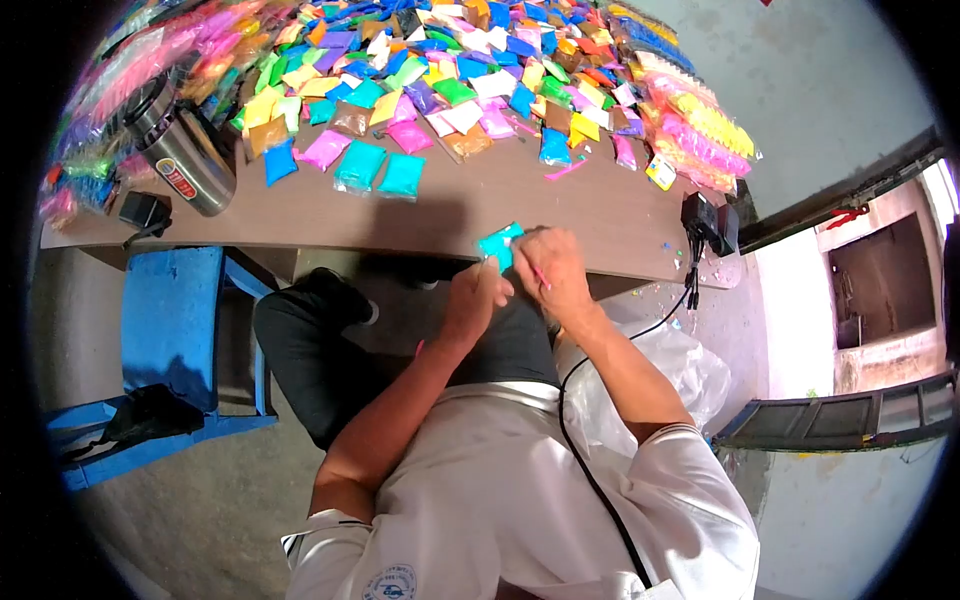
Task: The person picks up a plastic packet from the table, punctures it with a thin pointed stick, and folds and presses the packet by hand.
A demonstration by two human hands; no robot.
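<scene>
A small teal packet (499, 244) is between my hands, just in front of the table's near edge. My left hand (478, 300) is closed, with its fingertips at the packet's lower left corner. My right hand (550, 268) is curled at the packet's right side, its knuckles covering part of it. A thin pink thing (540, 277) shows among the right fingers; I cannot make out what kind it is. Two more teal packets, one (360, 166) left of the other (402, 175), lie flat on the table (330, 215) beyond my hands.
Many coloured packets (460, 90) are heaped at the back. Bagged bundles (695, 130) lie at the right. A steel flask (185, 160) stands left. A black power adapter (705, 218) with a cable rests at the right edge. A blue chair (170, 320) is at the left.
</scene>
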